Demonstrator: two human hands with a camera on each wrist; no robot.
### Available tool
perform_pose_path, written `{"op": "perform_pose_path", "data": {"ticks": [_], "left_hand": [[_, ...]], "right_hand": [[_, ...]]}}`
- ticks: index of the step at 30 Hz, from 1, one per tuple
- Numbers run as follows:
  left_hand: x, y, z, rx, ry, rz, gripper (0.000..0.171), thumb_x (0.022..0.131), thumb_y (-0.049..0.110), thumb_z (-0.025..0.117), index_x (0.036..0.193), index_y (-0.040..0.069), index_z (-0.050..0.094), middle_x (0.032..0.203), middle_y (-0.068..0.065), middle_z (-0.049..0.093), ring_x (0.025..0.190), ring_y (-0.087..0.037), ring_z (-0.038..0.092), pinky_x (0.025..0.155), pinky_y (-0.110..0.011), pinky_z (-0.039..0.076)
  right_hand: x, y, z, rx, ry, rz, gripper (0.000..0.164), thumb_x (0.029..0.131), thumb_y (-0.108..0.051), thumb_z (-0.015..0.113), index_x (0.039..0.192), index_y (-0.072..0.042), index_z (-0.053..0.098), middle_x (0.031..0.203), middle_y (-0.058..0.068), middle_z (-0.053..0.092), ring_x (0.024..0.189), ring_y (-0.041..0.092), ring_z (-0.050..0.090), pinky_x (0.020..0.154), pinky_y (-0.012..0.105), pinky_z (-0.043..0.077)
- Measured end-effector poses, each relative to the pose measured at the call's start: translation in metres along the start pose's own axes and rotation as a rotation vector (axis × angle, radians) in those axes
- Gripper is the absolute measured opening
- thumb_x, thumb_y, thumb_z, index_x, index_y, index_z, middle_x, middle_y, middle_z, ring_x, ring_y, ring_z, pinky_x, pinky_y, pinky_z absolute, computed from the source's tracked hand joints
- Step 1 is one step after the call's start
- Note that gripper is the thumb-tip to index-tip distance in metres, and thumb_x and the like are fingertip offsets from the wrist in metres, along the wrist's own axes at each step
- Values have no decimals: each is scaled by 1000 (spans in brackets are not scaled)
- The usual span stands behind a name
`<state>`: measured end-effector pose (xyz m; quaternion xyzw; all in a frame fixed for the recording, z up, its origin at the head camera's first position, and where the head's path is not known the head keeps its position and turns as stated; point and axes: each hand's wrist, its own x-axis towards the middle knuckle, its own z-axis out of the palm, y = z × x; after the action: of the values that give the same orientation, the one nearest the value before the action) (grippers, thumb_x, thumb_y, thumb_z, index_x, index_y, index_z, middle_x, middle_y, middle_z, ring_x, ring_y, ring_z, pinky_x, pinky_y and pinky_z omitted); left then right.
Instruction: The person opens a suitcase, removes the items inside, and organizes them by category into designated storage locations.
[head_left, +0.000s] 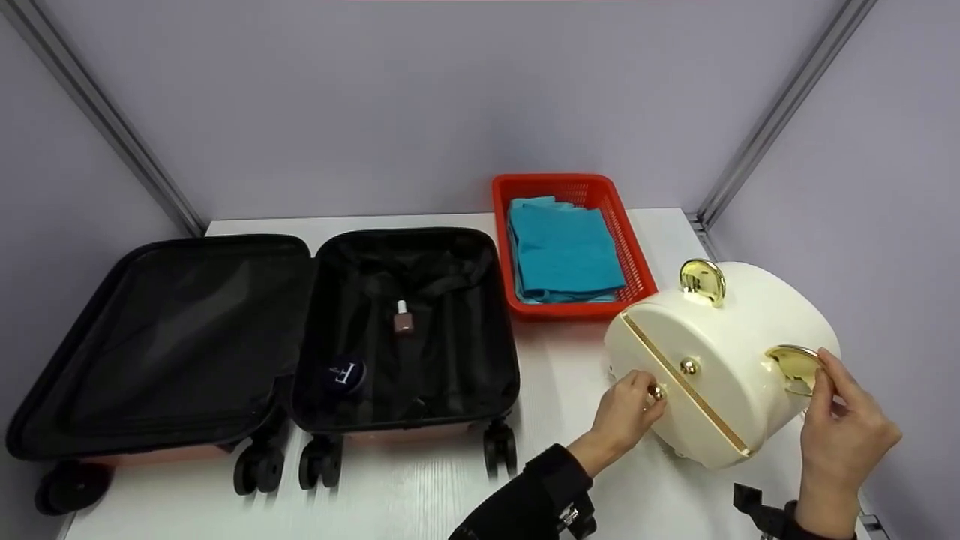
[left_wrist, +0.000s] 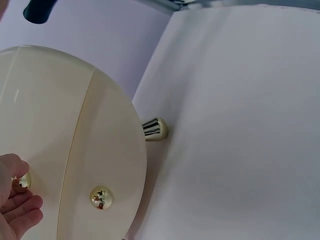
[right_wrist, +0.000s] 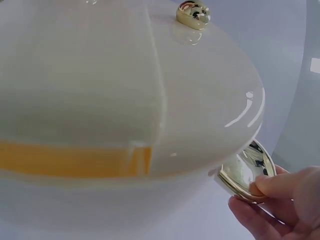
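Note:
A cream, rounded storage case [head_left: 772, 315] with gold fittings stands at the right of the white table, its flat front turned toward the lower left. My left hand [head_left: 626, 412] pinches the lower gold knob [left_wrist: 21, 183] on that front. Across a gold strip [head_left: 682, 386] is the other round knob [head_left: 689, 366]. On the near side of the case, my right hand [head_left: 847, 427] holds a gold ear-shaped piece [right_wrist: 250, 172] between thumb and fingers. A matching gold ear [head_left: 703, 281] stands up from the top, with no hand on it.
A black-lined suitcase [head_left: 225, 337] lies spread out at the left. Its right half holds a nail polish bottle [head_left: 403, 321] and a dark blue round container [head_left: 345, 376]. Behind the case, a red basket [head_left: 637, 262] contains folded teal cloth [head_left: 566, 247]. Walls border the table.

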<state>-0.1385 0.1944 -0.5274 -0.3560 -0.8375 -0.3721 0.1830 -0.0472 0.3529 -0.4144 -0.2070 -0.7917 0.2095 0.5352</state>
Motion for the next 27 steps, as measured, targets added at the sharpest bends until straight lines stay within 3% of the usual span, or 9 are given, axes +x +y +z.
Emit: {"op": "perform_pose_path", "data": {"ticks": [3,6,11,19,27], "left_hand": [[-6,-2,-7,3,-13,4,19,75,20,69,82,13,53,78,7,55,69,1,52,61,-7,39],[-13,-5,-15,4,-11,24,20,75,21,69,83,13,53,79,7,55,71,-1,53,62,-8,39],[-26,-10,-25,-30,16,65,21,75,18,70,84,12,52,81,5,56,75,-1,55,66,-7,39],[-44,-15,-39,-34,49,114,22,74,17,70,84,12,51,81,6,55,76,0,54,67,-5,38],[-53,-17,-45,-35,57,112,23,75,17,71,86,11,52,82,6,55,77,0,54,68,-6,38]], "right_hand": [[0,1,-2,-9,-24,-37,20,83,-9,58,100,-10,68,89,-1,63,74,-24,45,61,-1,35],[0,2,-2,-15,-30,-46,20,84,-9,58,100,-9,68,89,7,64,74,-25,44,60,-1,34],[1,3,1,-7,-17,0,19,83,-7,59,99,-11,69,87,15,65,72,-24,44,59,-1,34],[1,4,1,0,-10,10,19,82,-7,60,99,-12,69,89,10,65,72,-23,46,59,-1,34],[0,2,4,0,-1,33,19,81,-3,61,97,-9,69,88,15,65,72,-24,45,59,-1,34]]}}
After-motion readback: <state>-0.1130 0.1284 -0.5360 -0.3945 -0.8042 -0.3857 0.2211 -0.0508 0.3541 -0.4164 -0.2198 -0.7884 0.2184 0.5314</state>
